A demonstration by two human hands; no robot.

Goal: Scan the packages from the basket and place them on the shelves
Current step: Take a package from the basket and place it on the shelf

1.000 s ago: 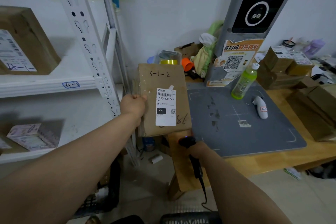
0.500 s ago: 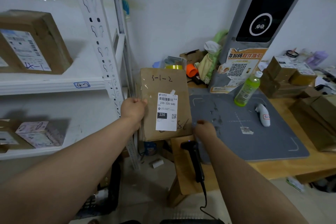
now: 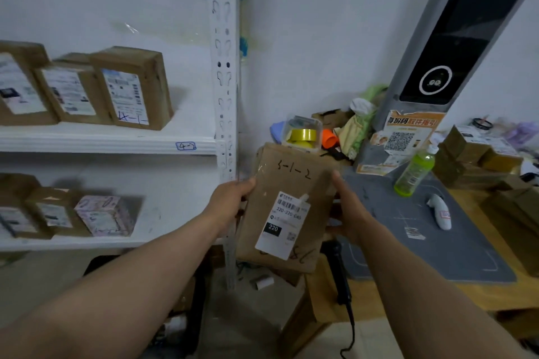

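Now fingers [image 3: 248, 183] of left hand [image 3: 230, 199] and right hand [image 3: 348, 213] clasp package [image 3: 291, 183], long axis upright.

The location is a parcel pickup station: white slotted steel shelving [image 3: 223, 96] with a numbered shelf tag [image 3: 185, 146] holds labelled cardboard parcels [image 3: 132, 87], and a wooden table [image 3: 379, 297] carries a camera tower [image 3: 455, 38], a QR-code poster [image 3: 404, 137] and a corded barcode scanner [image 3: 339, 277].
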